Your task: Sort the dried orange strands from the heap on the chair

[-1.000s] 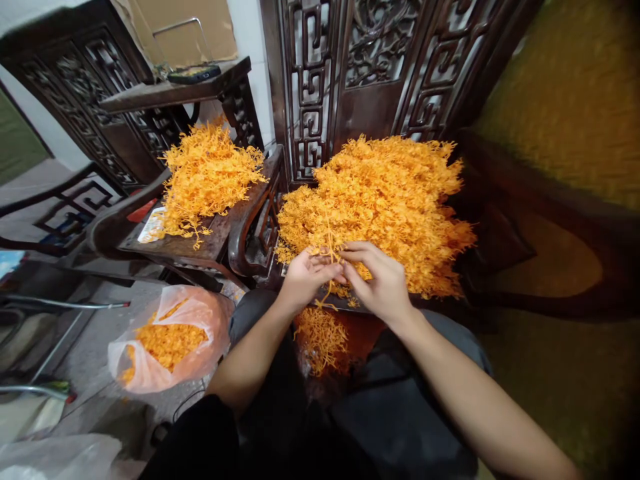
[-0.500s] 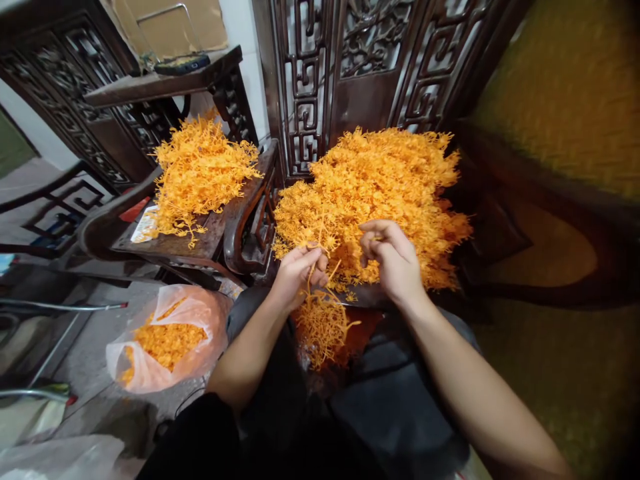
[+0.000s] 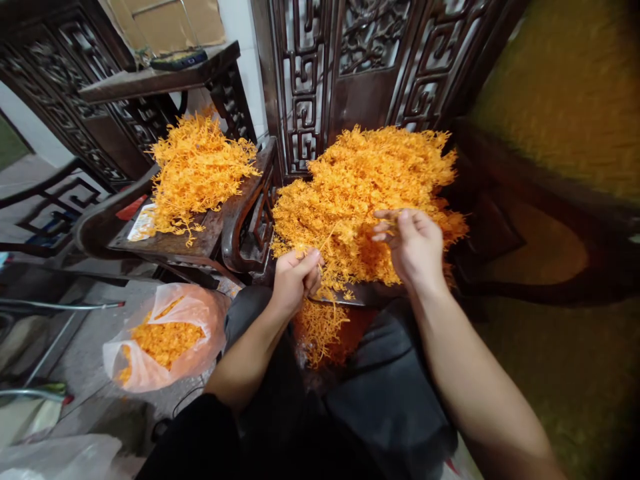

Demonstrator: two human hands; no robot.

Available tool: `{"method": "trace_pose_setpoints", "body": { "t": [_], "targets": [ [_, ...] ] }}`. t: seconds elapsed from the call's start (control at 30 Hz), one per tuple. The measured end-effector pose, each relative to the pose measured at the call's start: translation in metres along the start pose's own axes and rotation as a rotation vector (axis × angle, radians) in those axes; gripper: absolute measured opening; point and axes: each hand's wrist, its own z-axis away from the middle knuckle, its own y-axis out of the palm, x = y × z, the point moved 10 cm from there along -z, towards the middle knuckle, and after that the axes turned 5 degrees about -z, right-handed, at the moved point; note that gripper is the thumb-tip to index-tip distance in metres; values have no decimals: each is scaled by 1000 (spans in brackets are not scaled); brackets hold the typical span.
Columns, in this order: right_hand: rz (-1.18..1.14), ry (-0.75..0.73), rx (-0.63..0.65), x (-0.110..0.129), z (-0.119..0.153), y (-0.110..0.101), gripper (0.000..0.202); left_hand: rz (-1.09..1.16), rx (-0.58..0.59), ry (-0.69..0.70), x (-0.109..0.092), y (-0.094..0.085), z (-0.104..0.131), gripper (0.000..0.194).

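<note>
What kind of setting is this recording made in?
Probably a home room used for piecework, not a factory: carved dark wooden chairs and screens serve as work surfaces, heaped with orange sprigs, and a plastic bag of them sits on the floor.

No legible txt anywhere.

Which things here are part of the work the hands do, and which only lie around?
In the work:
- left hand, pinching an orange sprig
- right hand, at the big orange pile
- fallen sprigs below

Lying about:
- second pile on the chair
- plastic bag on the floor
- dark device on the shelf
</note>
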Motion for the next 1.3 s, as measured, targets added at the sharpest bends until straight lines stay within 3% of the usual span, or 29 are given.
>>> {"method": "trace_pose_setpoints", "body": {
  "t": [0.2,0.33,0.47,0.6,0.73,0.83,1.0,1.13,1.27,1.3],
  "targets": [
    [-119,269,159,-15,33,44,34,-292,-39,80,4,-6,1,46],
    [-50,337,221,-24,50,62,49,-480,-53,193,-8,1,8,57],
    [-110,153,63,-11,22,32,58,-501,-87,253,-15,-2,14,57],
    [-201,174,-33,-11,-1,0,58,-422,-93,208,-11,-13,11,57],
    [-112,251,61,-15,11,10,52,-428,-84,200,-12,-17,8,53],
    [-122,323,49,-20,22,20,41,-439,-73,180,-7,-17,6,49],
    [-162,358,-25,-19,-10,25,32,-374,-55,86,10,-21,-3,51],
    [-179,385,140,-12,-36,51,43,-384,57,55,10,-20,-11,56],
    [-102,481,359,-23,-16,76,30,-501,237,80,-5,-13,-12,57],
    [-60,506,382,-29,-7,77,36,-539,277,100,-10,-12,-12,58]
  ]
}}
